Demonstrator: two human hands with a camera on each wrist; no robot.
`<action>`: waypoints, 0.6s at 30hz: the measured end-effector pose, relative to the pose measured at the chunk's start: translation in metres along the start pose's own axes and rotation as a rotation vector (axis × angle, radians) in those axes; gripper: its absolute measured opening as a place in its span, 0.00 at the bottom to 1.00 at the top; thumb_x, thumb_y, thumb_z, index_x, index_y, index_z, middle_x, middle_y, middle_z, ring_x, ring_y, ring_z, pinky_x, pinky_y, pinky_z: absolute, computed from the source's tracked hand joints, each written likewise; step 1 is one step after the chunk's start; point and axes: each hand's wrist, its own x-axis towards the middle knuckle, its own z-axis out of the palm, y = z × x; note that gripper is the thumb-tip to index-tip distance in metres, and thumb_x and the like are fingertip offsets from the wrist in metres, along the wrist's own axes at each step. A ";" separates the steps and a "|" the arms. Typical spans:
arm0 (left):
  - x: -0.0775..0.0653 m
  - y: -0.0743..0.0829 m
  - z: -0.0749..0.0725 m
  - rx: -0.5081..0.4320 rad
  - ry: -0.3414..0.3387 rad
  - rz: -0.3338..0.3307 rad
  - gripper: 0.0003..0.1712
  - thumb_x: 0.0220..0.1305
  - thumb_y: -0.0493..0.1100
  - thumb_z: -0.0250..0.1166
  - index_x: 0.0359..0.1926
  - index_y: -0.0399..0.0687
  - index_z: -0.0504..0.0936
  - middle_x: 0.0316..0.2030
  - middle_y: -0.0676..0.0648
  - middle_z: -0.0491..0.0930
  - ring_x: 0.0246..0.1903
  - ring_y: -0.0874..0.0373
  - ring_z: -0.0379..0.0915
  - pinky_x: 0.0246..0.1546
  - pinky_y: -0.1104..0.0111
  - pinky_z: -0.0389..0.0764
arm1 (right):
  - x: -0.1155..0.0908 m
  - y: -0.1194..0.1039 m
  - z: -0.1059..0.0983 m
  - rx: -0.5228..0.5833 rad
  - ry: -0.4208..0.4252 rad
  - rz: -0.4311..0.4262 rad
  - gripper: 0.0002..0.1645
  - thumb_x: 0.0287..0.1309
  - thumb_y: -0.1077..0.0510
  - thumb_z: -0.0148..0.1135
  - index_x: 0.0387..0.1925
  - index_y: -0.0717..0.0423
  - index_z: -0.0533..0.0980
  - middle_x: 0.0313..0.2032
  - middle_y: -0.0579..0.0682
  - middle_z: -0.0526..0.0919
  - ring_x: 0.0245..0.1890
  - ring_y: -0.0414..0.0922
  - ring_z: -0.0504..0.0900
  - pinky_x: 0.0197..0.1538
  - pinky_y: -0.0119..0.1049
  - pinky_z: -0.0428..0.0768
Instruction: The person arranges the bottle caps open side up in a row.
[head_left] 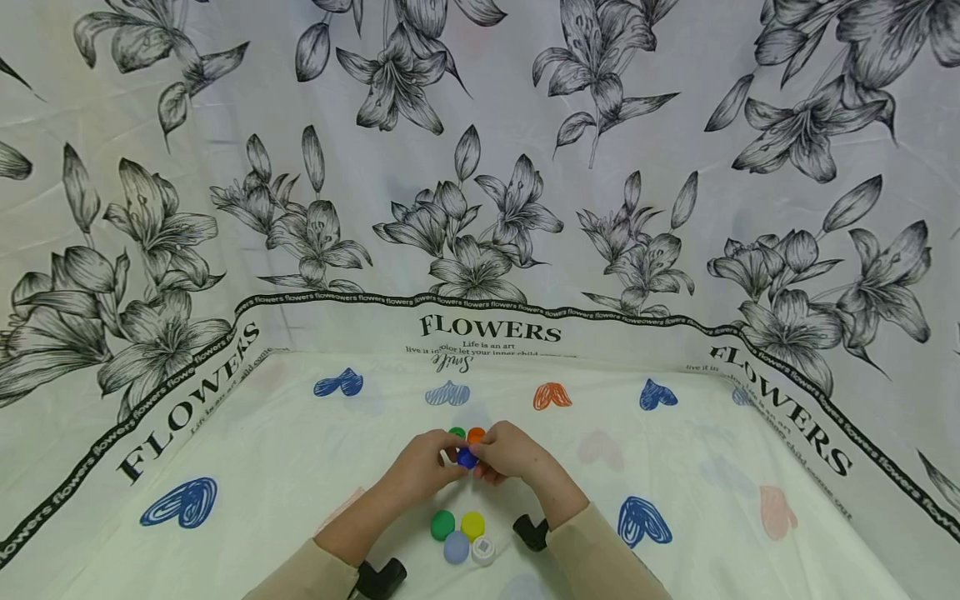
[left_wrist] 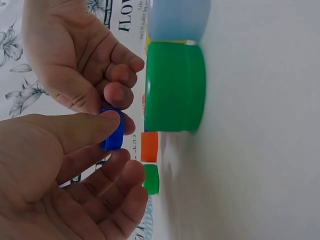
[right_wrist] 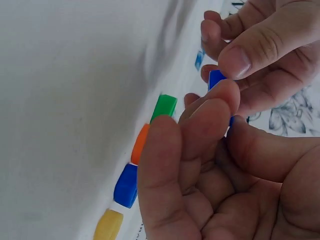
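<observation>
Both hands meet over the tablecloth around a small blue bottle cap (left_wrist: 114, 134). My left hand (head_left: 426, 468) pinches it between thumb and forefinger, the other fingers loosely bent. The right hand (head_left: 512, 454) also has thumb and fingertips on the cap, from the other side; in the right wrist view its fingers hide most of the cap. Just beyond the hands lie a green cap (right_wrist: 164, 107) and an orange cap (head_left: 476, 435). Beside the orange one, a second blue cap (right_wrist: 126, 186) rests on the cloth, followed by a yellow cap (right_wrist: 108, 225).
Nearer the body, between the forearms, larger caps sit in a cluster: green (head_left: 442, 525), yellow (head_left: 472, 525), light blue (head_left: 456, 547) and white (head_left: 483, 550). Black wrist mounts (head_left: 532, 532) flank them. A flower-printed curtain (head_left: 480, 125) stands behind the heart-patterned cloth (head_left: 285, 433).
</observation>
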 end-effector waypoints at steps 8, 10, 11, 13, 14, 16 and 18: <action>0.000 -0.005 -0.006 0.051 0.003 -0.065 0.14 0.63 0.39 0.73 0.49 0.40 0.87 0.31 0.52 0.77 0.30 0.57 0.70 0.30 0.67 0.75 | 0.002 -0.002 0.004 -0.103 -0.024 0.031 0.19 0.75 0.56 0.57 0.30 0.61 0.84 0.20 0.50 0.81 0.18 0.42 0.73 0.25 0.33 0.75; 0.001 -0.005 -0.008 0.099 0.009 -0.112 0.15 0.63 0.39 0.73 0.50 0.39 0.87 0.32 0.51 0.77 0.31 0.56 0.71 0.33 0.65 0.77 | 0.002 -0.003 0.004 -0.149 -0.038 0.039 0.17 0.74 0.56 0.57 0.32 0.59 0.84 0.20 0.49 0.81 0.19 0.42 0.73 0.26 0.33 0.74; 0.001 -0.005 -0.009 0.120 0.011 -0.145 0.16 0.63 0.39 0.74 0.50 0.38 0.87 0.32 0.51 0.77 0.32 0.56 0.71 0.36 0.64 0.78 | 0.002 -0.003 0.004 -0.174 -0.047 0.040 0.15 0.74 0.56 0.58 0.32 0.58 0.84 0.20 0.49 0.80 0.19 0.42 0.73 0.26 0.33 0.73; 0.001 -0.004 -0.011 0.163 0.015 -0.204 0.16 0.62 0.39 0.74 0.50 0.37 0.86 0.33 0.49 0.79 0.34 0.55 0.72 0.41 0.61 0.79 | 0.001 -0.003 0.005 -0.217 -0.069 0.036 0.12 0.72 0.56 0.61 0.34 0.57 0.84 0.20 0.49 0.80 0.20 0.43 0.74 0.26 0.33 0.72; 0.001 -0.005 -0.011 0.184 0.016 -0.232 0.16 0.62 0.40 0.74 0.49 0.37 0.86 0.34 0.49 0.79 0.35 0.54 0.73 0.43 0.59 0.80 | 0.000 -0.004 0.005 -0.238 -0.082 0.033 0.11 0.71 0.55 0.62 0.34 0.56 0.84 0.20 0.49 0.80 0.21 0.43 0.74 0.27 0.33 0.72; 0.002 -0.005 -0.011 0.212 0.017 -0.292 0.16 0.62 0.40 0.74 0.48 0.37 0.86 0.35 0.47 0.81 0.36 0.53 0.75 0.46 0.56 0.81 | -0.001 -0.004 0.005 -0.286 -0.114 0.023 0.08 0.68 0.55 0.65 0.34 0.54 0.84 0.21 0.49 0.80 0.22 0.43 0.75 0.28 0.33 0.72; 0.002 -0.007 -0.011 0.237 0.030 -0.332 0.16 0.63 0.41 0.73 0.48 0.36 0.85 0.37 0.45 0.83 0.38 0.50 0.77 0.48 0.53 0.81 | -0.003 -0.005 0.006 -0.323 -0.148 0.017 0.05 0.66 0.55 0.67 0.35 0.52 0.85 0.22 0.49 0.80 0.23 0.43 0.76 0.29 0.33 0.73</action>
